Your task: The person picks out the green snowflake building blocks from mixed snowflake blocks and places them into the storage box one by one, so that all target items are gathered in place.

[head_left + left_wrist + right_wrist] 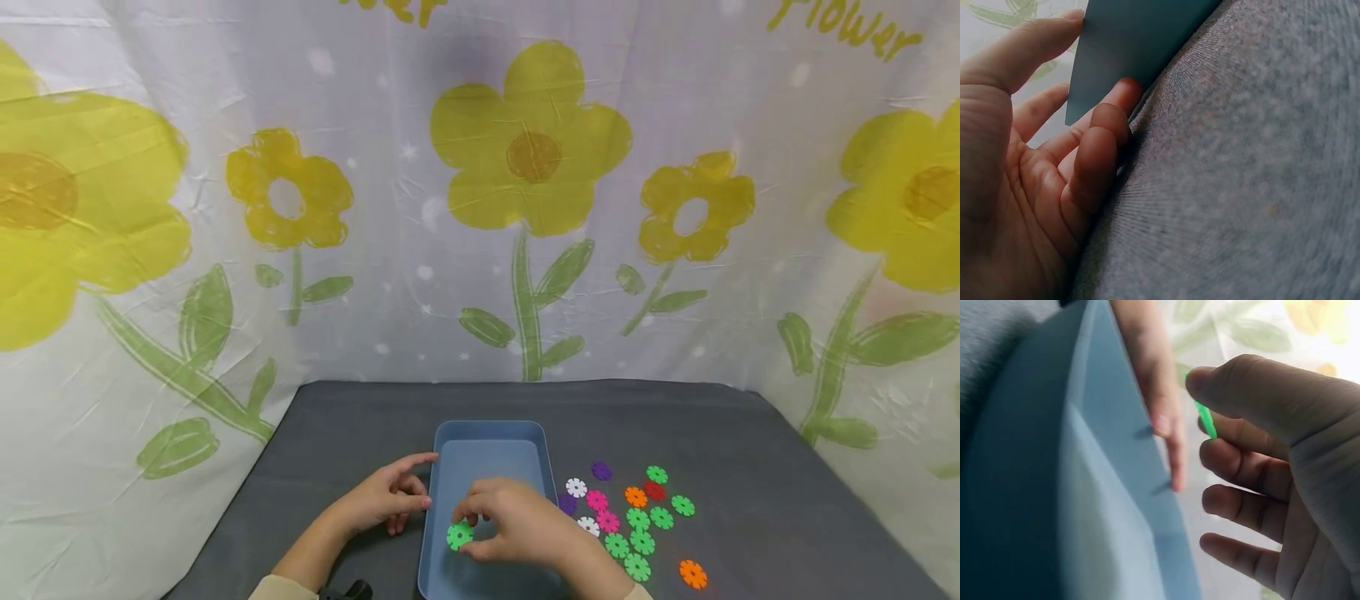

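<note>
Over the blue tray (491, 454), my right hand (517, 523) pinches a green notched plastic disc (460, 536) between thumb and fingers. The right wrist view shows the disc (1205, 419) edge-on, apart from the tray wall (1116, 444). My left hand (390, 496) is at the tray's left side, with thumb and index fingertips on the rim. In the left wrist view, the thumb of that hand (1041, 169) meets the wall's edge while the other fingers bend loosely low along the outside of the tray (1122, 50).
Right of the tray lie several loose discs: green (642, 542), pink (607, 522), white (576, 487), purple (602, 471), red (655, 491) and orange (693, 574). A dark grey cloth (360, 417) covers the table. A flower-printed curtain (390, 317) hangs behind. A black object (358, 590) shows near the left sleeve.
</note>
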### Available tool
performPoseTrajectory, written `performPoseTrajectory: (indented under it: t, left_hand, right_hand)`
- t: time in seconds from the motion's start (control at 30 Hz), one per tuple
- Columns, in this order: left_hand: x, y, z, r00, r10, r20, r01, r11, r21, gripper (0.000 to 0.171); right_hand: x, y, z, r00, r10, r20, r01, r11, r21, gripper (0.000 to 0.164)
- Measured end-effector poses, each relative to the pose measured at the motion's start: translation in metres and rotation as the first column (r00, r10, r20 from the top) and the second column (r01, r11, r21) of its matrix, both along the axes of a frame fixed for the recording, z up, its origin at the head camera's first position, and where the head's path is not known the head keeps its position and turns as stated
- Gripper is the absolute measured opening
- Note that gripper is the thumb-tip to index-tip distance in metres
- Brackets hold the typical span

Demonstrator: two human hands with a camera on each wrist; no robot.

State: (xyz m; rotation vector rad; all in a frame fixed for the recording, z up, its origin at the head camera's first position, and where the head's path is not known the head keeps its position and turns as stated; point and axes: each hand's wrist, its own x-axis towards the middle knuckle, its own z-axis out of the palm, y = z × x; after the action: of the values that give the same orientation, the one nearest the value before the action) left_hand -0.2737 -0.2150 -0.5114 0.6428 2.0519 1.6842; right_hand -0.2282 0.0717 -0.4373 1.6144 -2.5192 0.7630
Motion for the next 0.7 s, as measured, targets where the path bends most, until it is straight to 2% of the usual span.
performPoseTrajectory:
  t: [0.13, 0.3, 0.5, 0.53, 0.63, 0.7]
  left_hand:
    - [0.001, 0.0, 0.0, 1.0, 0.002, 0.009, -0.002, 1.0, 0.008, 0.071]
    - [0.0, 0.0, 0.004, 1.0, -0.001, 0.005, 0.001, 1.0, 0.02, 0.071]
    - [0.0, 0.001, 0.004, 1.0, -0.011, 0.014, 0.01, 0.999, 0.042, 0.07]
    - [0.0, 0.001, 0.004, 1.0, -0.013, 0.016, 0.012, 0.999, 0.047, 0.07]
    - [0.002, 0.001, 0.001, 1.0, -0.021, 0.02, 0.02, 0.998, 0.066, 0.07]
    - [0.003, 0.001, -0.001, 0.999, -0.025, 0.021, 0.023, 0.997, 0.08, 0.071]
  right_hand:
    - [0.002, -0.009, -0.012, 0.999, 0.039, 0.007, -0.04, 0.996, 0.075, 0.018]
    - [0.004, -0.017, -0.024, 0.998, 0.056, -0.031, -0.05, 0.985, 0.163, 0.02]
    - [0.004, -0.023, -0.038, 0.998, 0.064, -0.013, -0.06, 0.978, 0.201, 0.019]
    - [0.004, -0.024, -0.04, 0.997, 0.072, -0.026, -0.066, 0.979, 0.193, 0.019]
    - [0.005, -0.027, -0.046, 0.985, 0.11, -0.135, -0.086, 0.981, 0.175, 0.016]
    - [0.005, -0.029, -0.049, 0.978, 0.129, -0.162, -0.102, 0.981, 0.165, 0.016]
